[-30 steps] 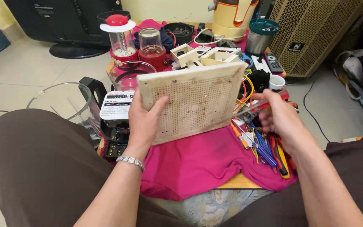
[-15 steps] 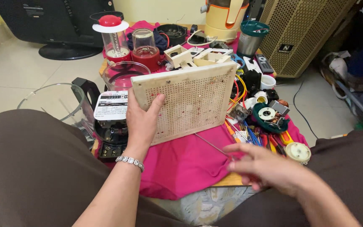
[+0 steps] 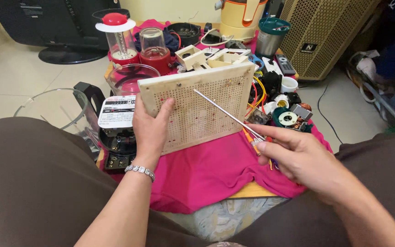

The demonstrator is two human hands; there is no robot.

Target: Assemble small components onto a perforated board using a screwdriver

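Seen from the head camera: left hand (image 3: 149,130) clasped round the left edge of the cream perforated panel (image 3: 200,105), propping it upright on the pink cloth (image 3: 206,169). Right hand (image 3: 300,155) pinched on a thin screwdriver (image 3: 225,114), tip touching the panel's face near its middle. Best done with the panel held firm, the shaft square to the hole, pressure light.
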